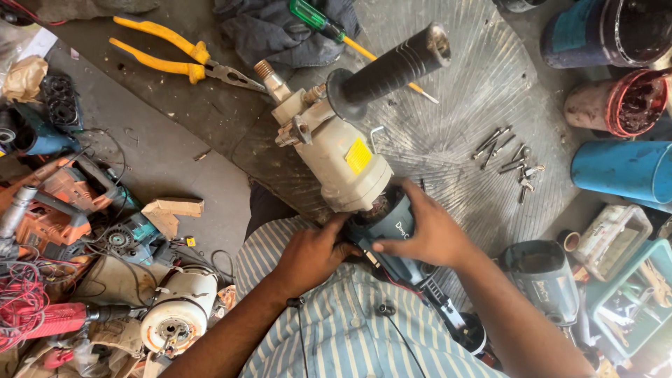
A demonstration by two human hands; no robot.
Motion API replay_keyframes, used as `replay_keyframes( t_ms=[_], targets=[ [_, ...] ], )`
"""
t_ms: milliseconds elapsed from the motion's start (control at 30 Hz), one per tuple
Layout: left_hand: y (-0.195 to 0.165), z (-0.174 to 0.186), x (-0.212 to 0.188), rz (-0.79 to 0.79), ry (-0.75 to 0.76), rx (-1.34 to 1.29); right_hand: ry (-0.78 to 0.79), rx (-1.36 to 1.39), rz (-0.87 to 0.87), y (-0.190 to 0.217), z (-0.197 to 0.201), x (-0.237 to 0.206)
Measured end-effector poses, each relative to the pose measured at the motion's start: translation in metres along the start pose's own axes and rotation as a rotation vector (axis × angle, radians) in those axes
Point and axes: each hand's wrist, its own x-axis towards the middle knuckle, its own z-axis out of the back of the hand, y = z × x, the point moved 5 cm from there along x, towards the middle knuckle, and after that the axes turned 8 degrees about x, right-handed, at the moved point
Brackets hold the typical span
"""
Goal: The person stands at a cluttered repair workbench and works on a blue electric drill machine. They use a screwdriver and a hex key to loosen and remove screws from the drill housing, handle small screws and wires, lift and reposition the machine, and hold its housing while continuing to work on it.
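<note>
Both hands, left hand (311, 255) and right hand (428, 234), grip the blue-grey plastic back part (389, 225) of the big cream metal drill (341, 152). Yellow pliers (183, 59) lie beyond the drill.

Single head camera, looking steeply down, close over lap and cluttered floor.

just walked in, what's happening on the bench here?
A person in a striped shirt holds a large power drill, cream gear housing with a black side handle, against their lap. The left hand and right hand grip the blue-grey motor body where it meets the cream housing; a gap shows at the joint. Loose screws lie on the metal sheet, with yellow pliers and a green screwdriver beyond.
</note>
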Motion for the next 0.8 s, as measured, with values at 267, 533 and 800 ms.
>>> replay_keyframes(
  t_ms=[267,533,800],
  targets=[
    [-0.011,0.024,0.002,-0.082,0.009,0.0,-0.075,-0.062,-0.064,0.025,0.005,-0.003],
    [-0.062,0.156,0.005,-0.754,-0.486,0.667,-0.073,0.047,-0.034,0.034,0.011,-0.01],
    [-0.076,0.218,0.1,-0.54,-0.021,0.723,-0.258,-0.063,-0.141,0.048,0.008,-0.044]
  ],
)
